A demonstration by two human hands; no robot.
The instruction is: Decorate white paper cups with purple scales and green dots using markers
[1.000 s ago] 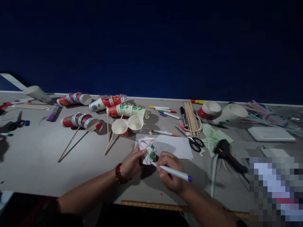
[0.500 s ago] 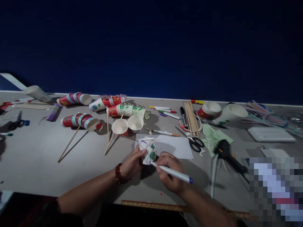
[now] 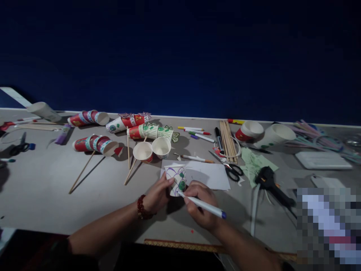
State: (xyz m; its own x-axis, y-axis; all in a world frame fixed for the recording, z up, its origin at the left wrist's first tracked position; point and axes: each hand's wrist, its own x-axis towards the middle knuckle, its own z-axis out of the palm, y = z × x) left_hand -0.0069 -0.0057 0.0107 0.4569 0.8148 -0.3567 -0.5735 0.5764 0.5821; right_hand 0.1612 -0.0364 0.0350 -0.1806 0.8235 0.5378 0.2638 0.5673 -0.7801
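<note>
A white paper cup [image 3: 174,181] with purple curved lines and green spots is in my left hand [image 3: 158,195], gripped from its left side near the table's front. My right hand [image 3: 200,205] is closed around a white marker pen [image 3: 207,206] with a purple end. The marker's tip touches the cup's lower part, just left of the lower green spot. Under and behind the cup lies a sheet of white paper [image 3: 210,175]. Two upright paper cups, one red and white [image 3: 143,152] and one white [image 3: 161,148], stand just beyond my left hand.
Decorated cup chains [image 3: 96,145] with sticks lie at left. Black-handled scissors [image 3: 233,171], wooden sticks [image 3: 228,141] and several markers [image 3: 201,136] lie behind the paper. A glue gun [image 3: 272,184] with a cord and green paper [image 3: 255,165] are at right. A dark blue panel [image 3: 180,56] rises behind the table.
The marker's tip has shifted slightly left along the cup's lower part, with my right hand moving a little left. My left hand and the cup have stayed in place.
</note>
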